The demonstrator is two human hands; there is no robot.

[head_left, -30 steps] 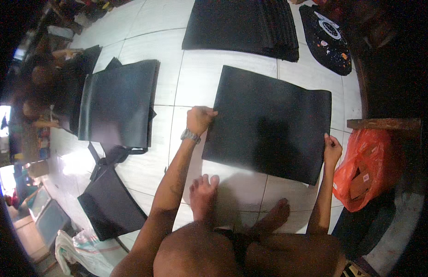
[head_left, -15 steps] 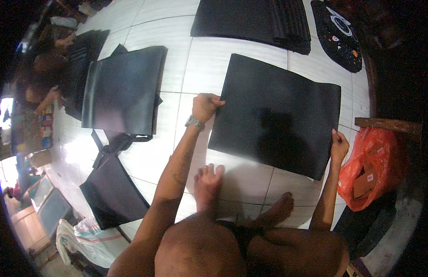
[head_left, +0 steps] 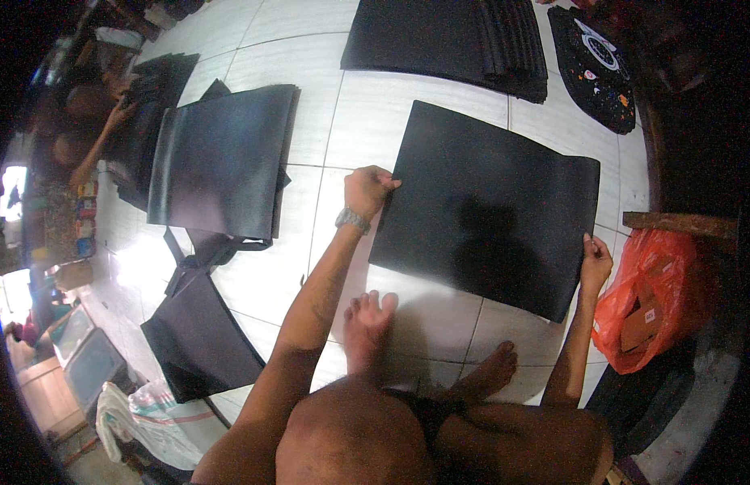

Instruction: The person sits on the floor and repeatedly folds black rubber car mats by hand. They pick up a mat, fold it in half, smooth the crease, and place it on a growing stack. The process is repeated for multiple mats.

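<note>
A black, smooth rectangular sheet (head_left: 439,170), like leatherette or a flat bag panel, lies before me on the tiled floor. My left hand (head_left: 368,191), with a metal watch at its wrist, pinches the sheet's left edge between thumb and fingers. At the opposite edge, my right hand (head_left: 596,260) is closed on the lower right side of the sheet. Its right part bulges slightly upward. Whether it is one layer or several, I cannot tell.
Left of the sheet is a stack of black pieces (head_left: 221,158), with a black strapped piece (head_left: 201,339) below. Another black stack (head_left: 423,36) lies beyond. An orange plastic bag (head_left: 617,323) sits right, near a patterned black item (head_left: 589,81). Another person's arm (head_left: 100,145) shows far left.
The whole view has shifted slightly. Both my hands keep their hold on the sheet's edges, and the sheet lies much as before. The other person's arm at the left has moved up.
</note>
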